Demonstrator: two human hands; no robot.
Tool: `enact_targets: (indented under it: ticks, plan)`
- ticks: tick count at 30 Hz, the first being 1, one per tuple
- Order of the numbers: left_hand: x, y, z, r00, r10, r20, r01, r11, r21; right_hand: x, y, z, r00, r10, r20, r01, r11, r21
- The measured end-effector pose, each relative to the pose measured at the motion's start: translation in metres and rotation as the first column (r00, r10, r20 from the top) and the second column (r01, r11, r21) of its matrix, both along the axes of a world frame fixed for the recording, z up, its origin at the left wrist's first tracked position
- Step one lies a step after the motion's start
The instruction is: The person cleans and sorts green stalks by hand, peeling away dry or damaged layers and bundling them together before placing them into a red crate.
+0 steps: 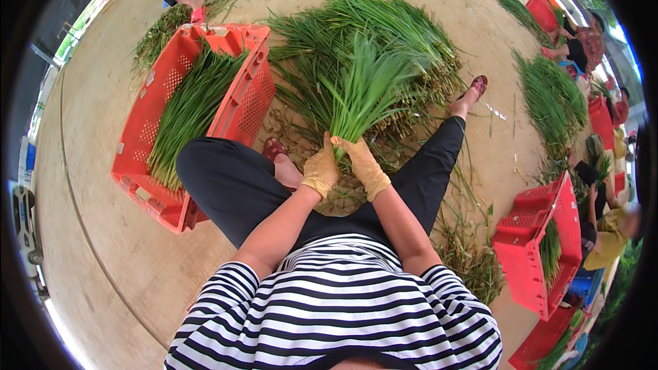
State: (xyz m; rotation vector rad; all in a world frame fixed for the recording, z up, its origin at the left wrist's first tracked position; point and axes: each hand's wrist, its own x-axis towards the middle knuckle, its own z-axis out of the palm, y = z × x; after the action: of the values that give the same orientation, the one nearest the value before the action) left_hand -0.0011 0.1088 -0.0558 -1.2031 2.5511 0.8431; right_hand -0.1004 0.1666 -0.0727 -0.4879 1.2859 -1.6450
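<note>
Between my knees I hold an upright bunch of long green chives (367,92), its leaves fanning out away from me. My left hand (321,170), in a yellowish glove, is closed round the lower end of the bunch. Against its other side my right hand (361,163), gloved alike, is closed too, thumb across the stalks. The stalk ends are mostly hidden by the gloves. Just beyond lies a large heap of chives (384,17) on the floor, its pale stalk ends toward the right.
A red plastic crate (240,106) with chives laid lengthwise stands by my left knee. Loose trimmings (469,260) litter the floor at my right. Farther right are another red crate (524,253), a chive pile (548,99) and several seated people. Another person sits at the far left.
</note>
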Motion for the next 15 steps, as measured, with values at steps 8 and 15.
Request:
enact_targets:
  ticks: [8, 15]
  plan:
    - [0.005, -0.007, -0.010, 0.672, 0.618, -0.409, 0.262, 0.318, 0.911, -0.023, 0.025, -0.001, 0.995, 0.028, 0.091, -0.017, 0.992, -0.122]
    - [0.004, -0.001, -0.008, 0.821, 0.508, -0.258, 0.202, 0.164, 0.966, -0.032, 0.039, -0.002, 0.975, 0.191, -0.109, -0.197, 0.979, -0.046]
